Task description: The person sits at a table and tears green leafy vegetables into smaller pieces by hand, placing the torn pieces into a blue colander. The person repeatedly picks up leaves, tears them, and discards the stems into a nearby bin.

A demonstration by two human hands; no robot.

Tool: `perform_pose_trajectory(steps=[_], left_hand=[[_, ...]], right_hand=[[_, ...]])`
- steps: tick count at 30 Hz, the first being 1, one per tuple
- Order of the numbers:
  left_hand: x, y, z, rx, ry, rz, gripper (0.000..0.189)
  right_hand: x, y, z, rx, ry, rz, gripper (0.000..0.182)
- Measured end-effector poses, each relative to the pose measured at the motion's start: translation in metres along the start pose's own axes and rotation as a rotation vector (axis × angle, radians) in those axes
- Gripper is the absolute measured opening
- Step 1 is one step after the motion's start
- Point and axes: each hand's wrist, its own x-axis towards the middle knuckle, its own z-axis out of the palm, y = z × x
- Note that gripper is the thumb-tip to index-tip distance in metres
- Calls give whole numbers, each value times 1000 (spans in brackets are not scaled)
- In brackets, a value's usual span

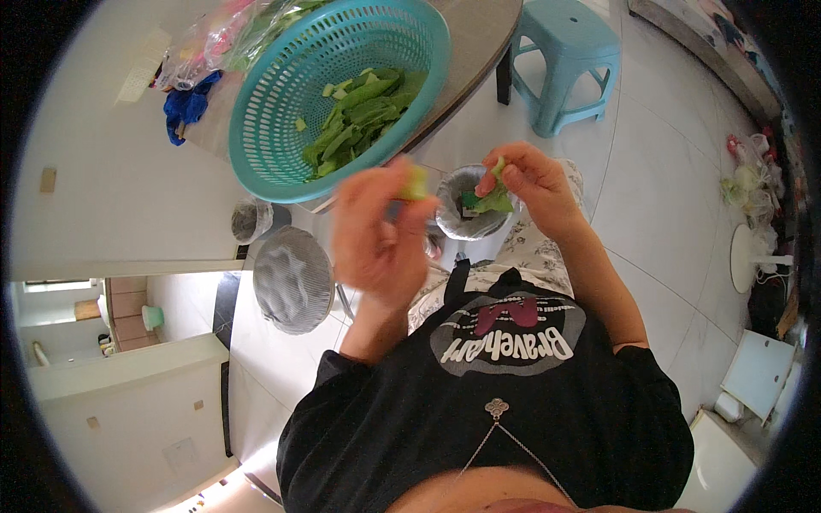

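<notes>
Blurred by motion, my left hand (378, 237) pinches a short pale-green stem piece (415, 183) between thumb and fingers, beside the near rim of a turquoise plastic colander (256, 176). Across from it, my right hand (535, 186) grips a green leaf (497, 197) by its stalk, over a lined waste bin (478, 227). Torn green leaves (365, 118) and several cut stem pieces (333, 90) lie inside the colander, mostly towards its right side. The colander stands on a round-edged table (478, 45).
A blue plastic stool (571, 32) stands beyond the table. Clear plastic bags (218, 45) and a blue bag (189, 106) lie left of the colander. On the floor at the left are a round grey-covered seat (294, 279) and a small lined bin (249, 219).
</notes>
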Motion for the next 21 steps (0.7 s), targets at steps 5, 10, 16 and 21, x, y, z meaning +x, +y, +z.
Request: perform_pose_trajectory(steps=[5, 10, 16, 21], left_hand=[[65, 9, -31, 739, 99, 208, 33], [68, 8, -28, 794, 12, 248, 33], [32, 17, 7, 458, -478, 231, 27], [24, -9, 10, 512, -511, 390, 33]], right_hand=[[6, 0, 6, 61, 31, -2, 23], [6, -8, 14, -20, 76, 9, 23], [3, -21, 18, -197, 14, -36, 19], [0, -44, 25, -468, 22, -102, 16]])
